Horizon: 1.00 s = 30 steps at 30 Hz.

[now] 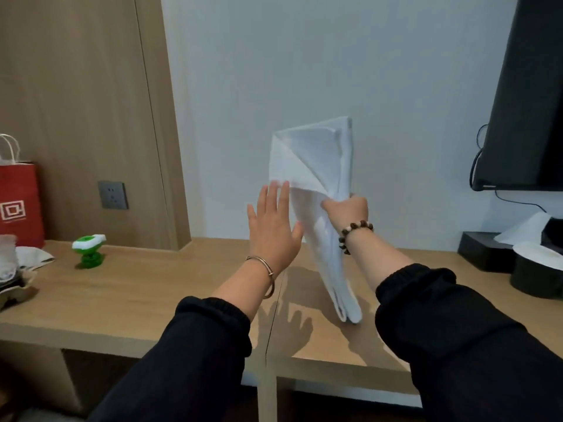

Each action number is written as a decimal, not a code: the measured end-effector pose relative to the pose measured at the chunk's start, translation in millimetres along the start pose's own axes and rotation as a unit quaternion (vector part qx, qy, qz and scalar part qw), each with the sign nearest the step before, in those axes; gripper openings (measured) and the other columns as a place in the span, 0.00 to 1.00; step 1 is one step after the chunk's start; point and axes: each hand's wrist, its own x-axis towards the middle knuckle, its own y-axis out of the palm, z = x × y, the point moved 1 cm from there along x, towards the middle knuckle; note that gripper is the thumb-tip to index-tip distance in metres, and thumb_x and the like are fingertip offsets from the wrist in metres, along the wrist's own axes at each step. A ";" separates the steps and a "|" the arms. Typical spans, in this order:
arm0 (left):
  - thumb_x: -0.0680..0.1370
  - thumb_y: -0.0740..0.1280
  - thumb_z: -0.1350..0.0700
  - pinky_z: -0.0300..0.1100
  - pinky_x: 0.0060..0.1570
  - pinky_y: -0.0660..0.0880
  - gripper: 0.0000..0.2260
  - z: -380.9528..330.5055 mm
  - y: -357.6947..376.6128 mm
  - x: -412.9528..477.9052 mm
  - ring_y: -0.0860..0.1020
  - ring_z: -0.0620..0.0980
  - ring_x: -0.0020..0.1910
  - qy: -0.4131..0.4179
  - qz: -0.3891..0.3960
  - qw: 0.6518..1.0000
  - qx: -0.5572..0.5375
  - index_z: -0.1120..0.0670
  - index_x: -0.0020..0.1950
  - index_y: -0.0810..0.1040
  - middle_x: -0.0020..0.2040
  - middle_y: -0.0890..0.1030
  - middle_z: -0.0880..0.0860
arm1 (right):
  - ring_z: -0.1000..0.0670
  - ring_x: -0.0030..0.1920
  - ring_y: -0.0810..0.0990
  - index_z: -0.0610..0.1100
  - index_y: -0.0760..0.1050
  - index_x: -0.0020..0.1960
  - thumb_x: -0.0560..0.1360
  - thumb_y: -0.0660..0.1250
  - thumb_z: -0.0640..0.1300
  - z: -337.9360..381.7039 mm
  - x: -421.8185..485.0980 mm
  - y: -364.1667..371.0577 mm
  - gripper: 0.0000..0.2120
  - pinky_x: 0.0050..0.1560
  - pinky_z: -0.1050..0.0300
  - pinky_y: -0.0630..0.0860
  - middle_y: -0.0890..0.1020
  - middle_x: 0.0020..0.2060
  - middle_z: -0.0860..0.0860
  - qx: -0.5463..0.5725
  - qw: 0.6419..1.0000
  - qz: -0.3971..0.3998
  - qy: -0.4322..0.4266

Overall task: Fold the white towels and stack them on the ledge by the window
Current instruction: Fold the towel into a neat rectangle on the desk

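A folded white towel (316, 166) stands almost upright above the wooden desk (152, 287), its lower end touching the desktop near the front. My right hand (347, 211) grips the towel at its middle, fingers curled round the cloth. My left hand (274, 229) is raised with fingers straight and spread, its fingertips against the towel's left face. No window or ledge is in view.
A red paper bag (19, 205), a green and white object (88, 248) and crumpled wrappers (18, 269) sit at the desk's left. A black tissue box (487, 251) and a black round container (536, 275) stand at the right, under a wall-mounted TV (527, 95).
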 end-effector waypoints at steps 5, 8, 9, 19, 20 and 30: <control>0.76 0.53 0.36 0.59 0.71 0.46 0.36 -6.3 26.5 -7.2 0.47 0.51 0.76 0.032 0.090 0.995 0.010 0.51 0.78 0.45 0.78 0.52 0.50 | 0.50 0.32 0.75 0.43 0.72 0.49 0.68 0.71 0.50 -29.4 6.0 -12.7 0.15 0.29 0.61 0.68 0.77 0.36 0.50 0.154 0.969 -0.038 0.190; 0.75 0.56 0.34 0.60 0.70 0.51 0.36 -0.7 53.6 -28.7 0.55 0.53 0.75 0.033 0.231 0.969 0.079 0.52 0.77 0.51 0.75 0.60 0.52 | 0.46 0.38 0.76 0.41 0.69 0.59 0.73 0.67 0.53 -85.8 -4.5 -15.5 0.21 0.37 0.53 0.73 0.78 0.49 0.45 0.080 0.948 0.044 0.305; 0.75 0.57 0.35 0.59 0.68 0.55 0.34 2.7 62.7 -37.5 0.59 0.55 0.73 0.028 0.277 0.955 0.099 0.52 0.75 0.55 0.73 0.64 0.53 | 0.44 0.43 0.78 0.39 0.68 0.62 0.76 0.64 0.51 -103.5 -10.6 -17.7 0.21 0.41 0.50 0.75 0.78 0.53 0.42 0.081 0.933 0.079 0.342; 0.80 0.56 0.50 0.51 0.54 0.68 0.18 13.2 94.4 -81.8 0.66 0.57 0.63 0.063 0.336 0.922 0.180 0.51 0.69 0.64 0.64 0.69 0.55 | 0.42 0.54 0.76 0.42 0.75 0.47 0.79 0.53 0.47 -139.9 -15.4 -47.5 0.14 0.44 0.53 0.71 0.78 0.45 0.47 -0.411 0.908 0.055 -0.060; 0.80 0.56 0.51 0.51 0.54 0.68 0.18 15.7 94.3 -83.4 0.66 0.57 0.63 0.071 0.331 0.924 0.176 0.50 0.70 0.63 0.65 0.69 0.55 | 0.43 0.61 0.73 0.43 0.75 0.57 0.80 0.53 0.46 -140.9 -16.8 -42.8 0.15 0.55 0.51 0.71 0.78 0.55 0.46 -0.426 0.893 0.112 -0.093; 0.79 0.54 0.37 0.47 0.65 0.64 0.25 78.6 71.8 -84.5 0.64 0.51 0.70 0.029 0.342 0.934 0.097 0.47 0.73 0.65 0.71 0.67 0.50 | 0.49 0.57 0.72 0.48 0.74 0.65 0.82 0.51 0.51 -171.4 -40.6 -41.0 0.18 0.62 0.53 0.67 0.77 0.57 0.49 -0.520 0.788 0.246 -0.219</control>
